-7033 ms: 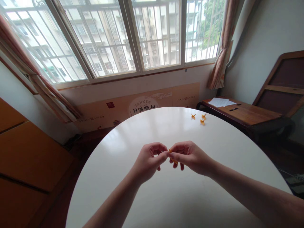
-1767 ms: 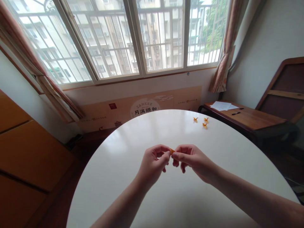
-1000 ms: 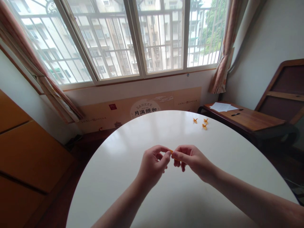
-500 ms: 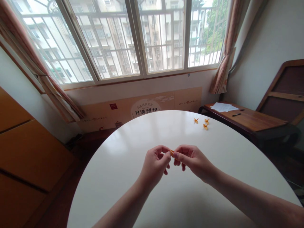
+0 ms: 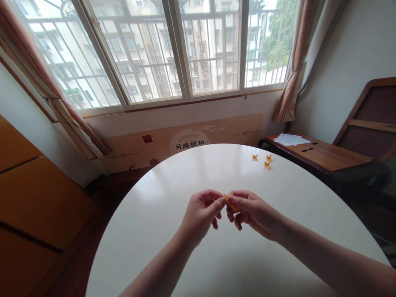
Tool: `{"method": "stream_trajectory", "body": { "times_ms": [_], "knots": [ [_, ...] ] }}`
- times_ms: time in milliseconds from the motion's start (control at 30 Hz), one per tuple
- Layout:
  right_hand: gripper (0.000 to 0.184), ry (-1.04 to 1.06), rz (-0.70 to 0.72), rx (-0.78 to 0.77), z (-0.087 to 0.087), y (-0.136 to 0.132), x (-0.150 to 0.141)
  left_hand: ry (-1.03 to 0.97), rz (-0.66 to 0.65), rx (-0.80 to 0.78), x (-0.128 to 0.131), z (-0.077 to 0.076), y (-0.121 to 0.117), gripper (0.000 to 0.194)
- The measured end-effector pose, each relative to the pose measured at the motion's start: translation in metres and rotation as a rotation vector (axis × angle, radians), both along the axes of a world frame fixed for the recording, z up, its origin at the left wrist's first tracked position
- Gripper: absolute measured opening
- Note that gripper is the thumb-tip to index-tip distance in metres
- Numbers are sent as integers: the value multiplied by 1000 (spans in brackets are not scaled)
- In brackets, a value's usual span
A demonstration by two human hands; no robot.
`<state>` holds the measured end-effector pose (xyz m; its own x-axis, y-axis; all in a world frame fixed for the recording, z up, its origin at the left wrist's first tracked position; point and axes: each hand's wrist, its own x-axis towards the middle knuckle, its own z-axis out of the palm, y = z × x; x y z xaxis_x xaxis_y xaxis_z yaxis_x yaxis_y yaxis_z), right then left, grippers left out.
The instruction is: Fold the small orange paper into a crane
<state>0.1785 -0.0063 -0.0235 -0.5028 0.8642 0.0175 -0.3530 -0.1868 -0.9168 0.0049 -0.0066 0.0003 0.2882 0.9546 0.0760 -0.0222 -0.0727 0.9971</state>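
A small folded piece of orange paper [image 5: 232, 204] is between my two hands, above the middle of the white table. My left hand [image 5: 204, 212] pinches its upper left tip between thumb and forefinger. My right hand [image 5: 249, 208] grips its right side with the thumb on top, hiding part of it. Three small orange paper cranes, one of them the nearest crane [image 5: 267, 165], stand together toward the table's far right edge, apart from my hands.
The round white table [image 5: 148, 235] fills the foreground. Right of it stands a wooden bench [image 5: 340, 159] with white paper sheets [image 5: 290, 139] and a black pen [image 5: 307, 149]. An orange-brown cabinet [image 5: 40, 198] is at left; a long printed box [image 5: 244, 128] lies beneath the window.
The folded orange paper has turned in my fingers, and more of it shows below my right thumb. Both hands have shifted only slightly. The cranes stay in place.
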Motion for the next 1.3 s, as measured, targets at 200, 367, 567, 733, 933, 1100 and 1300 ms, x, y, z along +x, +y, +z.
{"method": "stream_trajectory", "body": {
  "times_ms": [200,367,567,733,933,1100,1300],
  "knots": [
    [37,18,48,-23,-1,2,2,-10,-16,-32,1,1,0,38],
    [36,17,37,-5,-2,1,1,-53,-34,-32,2,1,0,32],
    [37,-16,-38,10,4,-2,-2,145,67,336,-11,11,0,18],
    [38,-73,-64,67,9,-3,1,400,46,686,-21,20,-2,16],
    [38,-89,-28,110,8,-3,1,402,57,871,-20,15,-1,6],
    [37,-87,-25,110,7,-3,0,420,71,985,-21,16,-1,10],
    [37,-88,-39,104,8,-3,2,496,66,1079,-23,18,-3,14]
  ]
}}
